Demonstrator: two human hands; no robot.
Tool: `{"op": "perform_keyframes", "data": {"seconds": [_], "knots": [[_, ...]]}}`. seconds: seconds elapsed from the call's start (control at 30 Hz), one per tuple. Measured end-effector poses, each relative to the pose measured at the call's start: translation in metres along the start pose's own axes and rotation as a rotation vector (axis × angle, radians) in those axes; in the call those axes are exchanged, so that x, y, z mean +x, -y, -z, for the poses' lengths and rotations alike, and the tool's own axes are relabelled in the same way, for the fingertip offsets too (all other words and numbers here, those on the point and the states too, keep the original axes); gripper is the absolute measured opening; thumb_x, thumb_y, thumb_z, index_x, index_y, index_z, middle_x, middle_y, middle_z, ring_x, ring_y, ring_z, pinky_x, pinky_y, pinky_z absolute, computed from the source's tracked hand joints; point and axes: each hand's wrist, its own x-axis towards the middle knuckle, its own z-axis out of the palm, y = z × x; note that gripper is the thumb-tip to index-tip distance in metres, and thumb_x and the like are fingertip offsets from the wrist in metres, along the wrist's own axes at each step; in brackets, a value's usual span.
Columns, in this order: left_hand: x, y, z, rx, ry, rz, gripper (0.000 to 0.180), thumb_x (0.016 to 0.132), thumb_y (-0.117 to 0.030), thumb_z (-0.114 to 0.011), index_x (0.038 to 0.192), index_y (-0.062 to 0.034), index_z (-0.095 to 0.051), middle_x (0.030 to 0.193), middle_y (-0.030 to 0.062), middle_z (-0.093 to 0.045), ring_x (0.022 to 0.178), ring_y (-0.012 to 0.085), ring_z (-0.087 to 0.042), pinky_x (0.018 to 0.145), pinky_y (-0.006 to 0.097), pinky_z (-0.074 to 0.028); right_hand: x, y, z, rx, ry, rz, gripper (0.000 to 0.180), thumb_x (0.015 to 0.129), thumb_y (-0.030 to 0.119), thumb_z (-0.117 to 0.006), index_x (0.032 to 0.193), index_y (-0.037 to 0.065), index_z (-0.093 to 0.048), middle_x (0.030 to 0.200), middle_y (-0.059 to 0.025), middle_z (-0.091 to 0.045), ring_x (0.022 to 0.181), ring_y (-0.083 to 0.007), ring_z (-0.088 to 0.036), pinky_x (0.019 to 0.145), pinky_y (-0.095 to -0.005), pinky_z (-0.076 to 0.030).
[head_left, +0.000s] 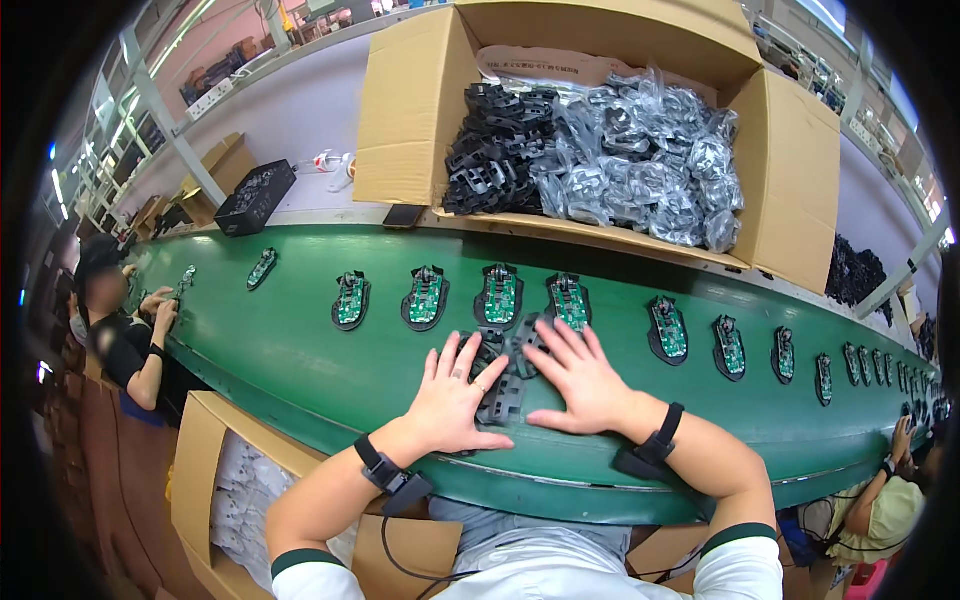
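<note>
The left hand (455,402) and right hand (585,388) spread their fingers wide, clenched on nothing, over black plastic parts (503,402) heaped on the green belt (300,325). A light, flat touch seems best, so the parts don't bump the circuit boards (425,297) just beyond. The parts look hard and knobbly; the boards are bumpy, in smooth, round-ended black shells (668,353)

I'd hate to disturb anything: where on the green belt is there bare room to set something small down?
The green belt is bare left of the left hand, and right of the right hand and forearm, both below the circuit boards. Crowded: between the hands, among black plastic parts, and far right, where boards bunch.
</note>
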Motion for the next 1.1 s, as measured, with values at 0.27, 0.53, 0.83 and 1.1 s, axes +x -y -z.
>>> {"op": "perform_keyframes", "data": {"seconds": [0.27,0.53,0.83,1.1], "knots": [[-0.025,0.005,-0.002,-0.048,-0.148,0.049,0.124,0.062,-0.074,-0.08,0.159,-0.0159,-0.03,0.162,0.0322,-0.013,0.149,0.0558,-0.012,0.112,0.076,-0.015,-0.007,0.017,0.002,0.199,-0.043,0.026,0.101,0.074,0.065,-0.078,0.152,0.011,-0.042,0.159,-0.0292,-0.024,0.142,-0.0551,-0.029,0.115,-0.0636,-0.028],[-0.041,0.025,-0.017,-0.129,-0.171,-0.081,0.119,0.062,-0.061,-0.086,0.156,-0.0107,-0.032,0.16,0.0295,-0.02,0.142,0.0545,-0.029,0.114,0.068,-0.025,0.02,0.03,-0.023,0.223,-0.032,0.187,0.11,0.069,0.063,-0.081,0.156,0.016,-0.035,0.153,-0.0295,-0.034,0.139,-0.0523,-0.034,0.114,-0.0621,-0.03],[-0.02,0.026,-0.035,-0.632,-0.452,-0.026,0.078,0.062,-0.032,-0.085,0.131,-0.0066,-0.058,0.14,0.0238,-0.052,0.131,0.041,-0.05,0.11,0.052,-0.038,0.024,0.049,-0.039,0.616,-0.215,0.051,0.089,0.076,0.036,-0.083,0.151,0.01,-0.042,0.154,-0.0293,-0.035,0.14,-0.0479,-0.037,0.115,-0.0551,-0.033],[0.024,-0.022,-0.03,-1.132,-0.584,0.164,0.054,0.076,-0.023,-0.084,0.122,0.0,-0.066,0.139,0.0232,-0.054,0.135,0.0317,-0.048,0.113,0.043,-0.037,0.03,0.05,-0.032,1.314,-0.434,-0.251,0.065,0.081,0.008,-0.076,0.141,0.003,-0.053,0.144,-0.02,-0.054,0.141,-0.0271,-0.046,0.115,-0.0388,-0.038]]}}
